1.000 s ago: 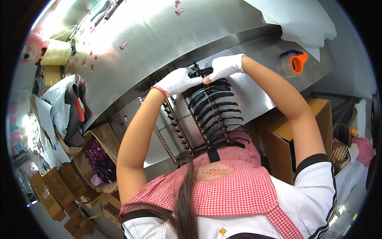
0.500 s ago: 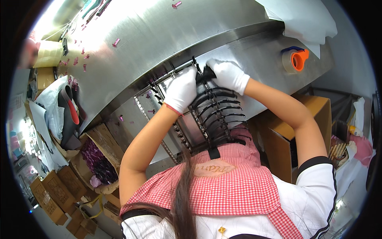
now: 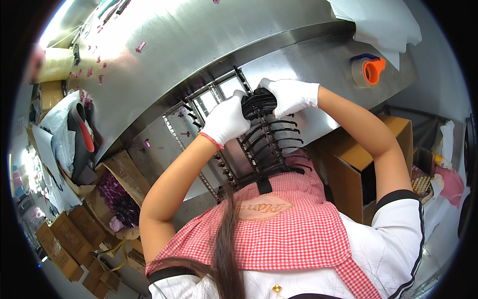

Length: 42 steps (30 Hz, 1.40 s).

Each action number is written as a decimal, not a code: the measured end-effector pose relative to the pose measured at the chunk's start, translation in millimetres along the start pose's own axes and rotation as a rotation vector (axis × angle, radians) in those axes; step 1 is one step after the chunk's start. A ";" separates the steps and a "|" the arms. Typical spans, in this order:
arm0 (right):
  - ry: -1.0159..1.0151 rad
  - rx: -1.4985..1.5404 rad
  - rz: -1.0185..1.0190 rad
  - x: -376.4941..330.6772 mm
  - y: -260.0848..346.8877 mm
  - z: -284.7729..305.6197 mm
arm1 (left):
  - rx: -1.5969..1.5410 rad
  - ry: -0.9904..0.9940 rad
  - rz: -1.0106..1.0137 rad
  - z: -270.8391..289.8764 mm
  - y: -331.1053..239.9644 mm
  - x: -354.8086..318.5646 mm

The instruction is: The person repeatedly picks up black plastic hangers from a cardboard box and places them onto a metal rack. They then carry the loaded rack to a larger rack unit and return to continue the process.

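Observation:
A metal rack (image 3: 173, 131) of parallel bars lies at the bench edge and reaches to my apron. Glossy black curved strips (image 3: 288, 130) stick out in rows along one of its bars. At the far part of that bar, a dark black piece (image 3: 260, 102) sits between my hands; its exact kind is unclear. My left hand (image 3: 227, 119), in a white glove, closes on its left side with the fingers bent. My right hand (image 3: 293, 95), also white-gloved, grips its right side. The fingertips are partly hidden behind the piece.
Small pink pieces (image 3: 140, 47) are scattered over the steel bench (image 3: 199, 37). An orange tape dispenser (image 3: 371, 71) lies at the right, below white sheeting (image 3: 386, 27). Cardboard boxes stand on both sides of me; the left box (image 3: 127, 174) holds dark purple pieces.
My right hand, blurred before, has come to rest with its fingers lower around the black piece. That piece appears lower and fuller between my hands. The whole view has shifted slightly.

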State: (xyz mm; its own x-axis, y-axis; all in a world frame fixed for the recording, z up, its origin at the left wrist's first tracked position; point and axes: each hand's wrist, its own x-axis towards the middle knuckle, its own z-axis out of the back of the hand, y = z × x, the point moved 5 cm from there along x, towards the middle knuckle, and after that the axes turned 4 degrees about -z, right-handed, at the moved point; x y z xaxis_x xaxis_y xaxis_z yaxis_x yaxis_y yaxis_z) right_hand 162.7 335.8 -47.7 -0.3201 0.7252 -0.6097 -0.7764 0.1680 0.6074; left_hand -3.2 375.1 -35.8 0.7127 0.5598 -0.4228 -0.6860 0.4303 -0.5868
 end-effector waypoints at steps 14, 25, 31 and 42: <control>-1.405 -0.198 0.371 2.1 39.8 44.0 | 0.835 -1.000 -0.332 79.0 -37.2 -3.3; -1.401 0.894 0.360 -138.3 74.7 27.7 | -1.112 -0.703 -0.601 42.5 -139.0 -66.1; -1.433 0.734 -0.052 -221.8 59.6 -83.6 | -1.317 -0.294 -0.548 -33.2 -211.2 -79.9; -1.731 0.388 -0.633 -456.8 -12.9 -286.4 | -0.863 0.780 -0.515 -173.2 -392.6 -82.9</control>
State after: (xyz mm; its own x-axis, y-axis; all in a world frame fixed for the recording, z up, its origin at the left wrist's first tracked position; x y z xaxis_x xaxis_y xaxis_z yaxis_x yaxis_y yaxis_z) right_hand 163.5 -188.9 77.1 0.9468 0.2454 0.2082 -0.3160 0.5871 0.7453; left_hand 232.5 37.2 110.0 0.9655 -0.2240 -0.1328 -0.1962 -0.2903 -0.9366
